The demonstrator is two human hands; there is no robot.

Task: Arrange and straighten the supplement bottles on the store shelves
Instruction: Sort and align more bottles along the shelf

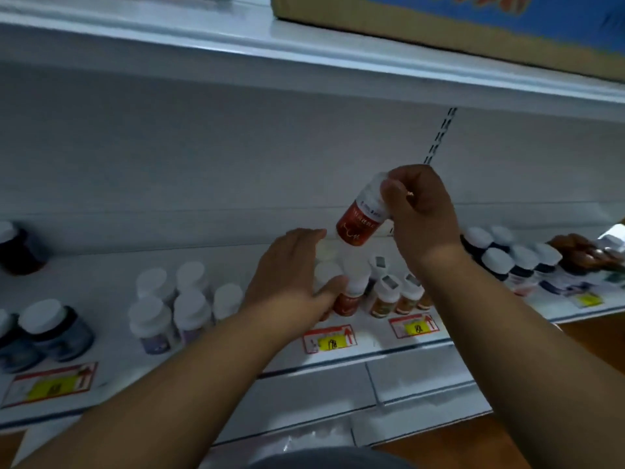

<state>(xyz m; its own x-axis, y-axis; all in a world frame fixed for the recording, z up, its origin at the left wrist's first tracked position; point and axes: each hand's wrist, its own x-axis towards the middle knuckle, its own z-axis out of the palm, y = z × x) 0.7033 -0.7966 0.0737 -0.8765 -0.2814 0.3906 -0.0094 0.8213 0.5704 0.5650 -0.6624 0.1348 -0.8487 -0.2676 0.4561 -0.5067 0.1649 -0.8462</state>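
My right hand (pixel 421 211) grips a red-labelled supplement bottle (pixel 360 226) by its white cap and holds it tilted in the air above the shelf (pixel 111 319). Below it my left hand (pixel 291 282) reaches into a cluster of red-labelled bottles (pixel 351 296) with white caps, thumb against one cap, fingers stretched over the bottles behind. Part of that cluster is hidden by the hand. To the right of it stand several orange-labelled bottles (pixel 389 296).
White bottles with purple labels (pixel 176 306) stand left of my hands, dark bottles (pixel 50 330) farther left and dark ones (pixel 507 258) at the right. Another person's hand (pixel 578 250) reaches in at the far right. A cardboard box (pixel 439 18) sits on the upper shelf. Price tags (pixel 329 340) line the shelf edge.
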